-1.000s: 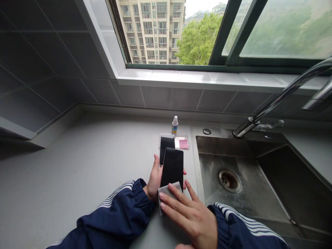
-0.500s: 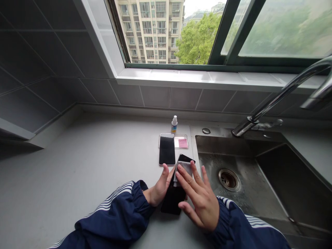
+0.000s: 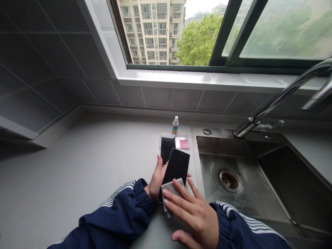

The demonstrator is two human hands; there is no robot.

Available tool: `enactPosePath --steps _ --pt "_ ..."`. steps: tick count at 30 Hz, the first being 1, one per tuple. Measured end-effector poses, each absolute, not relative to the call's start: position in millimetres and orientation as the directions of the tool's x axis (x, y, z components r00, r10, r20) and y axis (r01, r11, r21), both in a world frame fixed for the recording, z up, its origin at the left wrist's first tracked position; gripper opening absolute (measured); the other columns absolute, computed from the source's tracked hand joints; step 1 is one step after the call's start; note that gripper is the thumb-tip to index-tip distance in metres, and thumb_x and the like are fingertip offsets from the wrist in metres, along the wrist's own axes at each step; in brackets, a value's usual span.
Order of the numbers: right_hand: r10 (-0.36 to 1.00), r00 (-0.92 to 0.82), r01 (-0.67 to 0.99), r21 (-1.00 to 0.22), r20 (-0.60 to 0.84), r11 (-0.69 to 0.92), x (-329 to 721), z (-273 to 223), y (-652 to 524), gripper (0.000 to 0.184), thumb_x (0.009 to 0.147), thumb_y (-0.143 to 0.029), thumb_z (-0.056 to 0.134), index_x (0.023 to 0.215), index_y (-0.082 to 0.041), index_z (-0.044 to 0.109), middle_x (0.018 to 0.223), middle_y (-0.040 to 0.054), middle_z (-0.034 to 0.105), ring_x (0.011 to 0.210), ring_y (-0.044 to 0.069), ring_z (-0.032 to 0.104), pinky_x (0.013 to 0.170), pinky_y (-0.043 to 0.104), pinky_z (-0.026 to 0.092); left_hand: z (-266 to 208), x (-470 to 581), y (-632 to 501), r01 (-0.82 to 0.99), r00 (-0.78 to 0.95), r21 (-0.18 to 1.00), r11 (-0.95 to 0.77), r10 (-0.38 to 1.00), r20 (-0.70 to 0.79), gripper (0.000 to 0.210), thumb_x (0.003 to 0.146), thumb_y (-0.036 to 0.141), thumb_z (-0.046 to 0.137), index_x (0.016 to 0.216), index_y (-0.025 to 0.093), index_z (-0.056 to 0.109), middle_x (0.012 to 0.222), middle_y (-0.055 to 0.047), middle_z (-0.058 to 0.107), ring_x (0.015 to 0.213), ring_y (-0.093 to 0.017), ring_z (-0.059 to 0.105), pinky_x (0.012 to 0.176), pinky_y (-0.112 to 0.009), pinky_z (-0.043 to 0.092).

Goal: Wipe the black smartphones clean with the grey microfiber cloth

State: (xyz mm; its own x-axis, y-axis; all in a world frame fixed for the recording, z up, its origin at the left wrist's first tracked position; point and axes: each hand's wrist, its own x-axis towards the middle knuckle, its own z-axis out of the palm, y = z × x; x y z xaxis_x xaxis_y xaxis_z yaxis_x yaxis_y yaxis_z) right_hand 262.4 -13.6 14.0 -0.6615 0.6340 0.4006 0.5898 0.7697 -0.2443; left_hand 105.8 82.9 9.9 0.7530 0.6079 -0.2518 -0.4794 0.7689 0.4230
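A black smartphone [image 3: 177, 164] lies tilted in my left hand [image 3: 156, 178], which grips it from the left and beneath. The thumb stands up beside it and fingertips show at its right edge. My right hand [image 3: 193, 211] lies over the phone's lower end, fingers stretched out and thumb apart. Under those flat fingers is a grey cleaning cloth [image 3: 169, 188] with a zigzag edge, pressed on the screen and hanging past the phone's bottom. Just behind, a second phone [image 3: 167, 145] rests on the counter, partly hidden by the held one.
A clear case [image 3: 188, 137] with a pink note [image 3: 184, 144] lies beside the second phone. Behind it stands a small white bottle [image 3: 175, 125]. To the right are a steel sink [image 3: 207, 166] and a faucet [image 3: 264, 103]. The grey counter [image 3: 90, 162] stretches left.
My right hand and the cloth have slid from the phone's upper end down to its lower end. The held phone has shifted up and now overlaps the second phone.
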Motion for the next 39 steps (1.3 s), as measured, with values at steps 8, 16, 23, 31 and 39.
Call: enactPosePath --steps 8,16,23,31,39 --pt "0.633 -0.566 0.564 -0.312 0.528 0.764 279.3 21.9 -6.2 0.041 0.098 -0.034 0.044 0.131 -0.014 0.057 0.133 0.0101 0.062 0.139 0.03 0.04 0.118 0.061 0.018 7.5 102.6 89.8 -0.545 0.709 0.326 0.773 0.632 -0.314 0.088 0.085 0.078 0.027 0.124 0.006 0.058 0.105 -0.019 0.069 0.08 -0.026 0.067 0.079 -0.04 0.049" --pt "0.666 -0.498 0.59 -0.346 0.555 0.729 291.1 23.2 -1.9 0.04 0.096 -0.035 0.045 0.128 -0.015 0.059 0.132 0.009 0.062 0.138 0.033 0.042 0.115 0.06 0.028 7.8 105.5 89.3 -0.52 0.742 0.302 0.799 0.598 -0.304 0.08 0.088 0.073 0.029 0.12 0.006 0.062 0.101 -0.018 0.071 0.086 -0.027 0.067 0.081 -0.039 0.049" --pt "0.612 -0.643 0.548 -0.282 0.461 0.788 265.2 16.3 -13.7 0.061 0.095 -0.057 0.042 0.137 -0.015 0.051 0.146 0.0036 0.048 0.145 0.037 0.024 0.12 0.062 0.009 15.5 105.3 82.5 -0.408 0.789 0.425 0.808 0.546 -0.281 0.1 0.08 0.085 0.018 0.109 0.001 0.065 0.085 -0.02 0.069 0.078 -0.028 0.066 0.073 -0.038 0.048" --pt "0.669 -0.625 0.632 -0.242 0.403 0.736 253.5 10.8 -16.9 0.075 0.094 -0.068 0.033 0.149 -0.017 0.037 0.152 0.0017 0.04 0.147 0.038 0.016 0.119 0.061 -0.007 10.7 107.5 76.7 -0.431 0.82 0.371 0.823 0.529 -0.22 0.094 0.083 0.081 0.017 0.116 0.005 0.063 0.085 -0.016 0.07 0.079 -0.024 0.066 0.082 -0.038 0.048" --pt "0.784 -0.465 0.791 -0.204 0.411 0.576 267.2 14.7 -7.1 0.065 0.099 -0.054 0.034 0.152 -0.016 0.03 0.155 0.0057 0.035 0.147 0.041 0.01 0.117 0.064 0.002 6.9 108.6 65.2 -0.308 0.851 0.587 0.749 0.493 -0.182 0.089 0.089 0.073 0.013 0.139 0.01 0.05 0.127 -0.02 0.062 0.123 -0.032 0.055 0.108 -0.047 0.036"
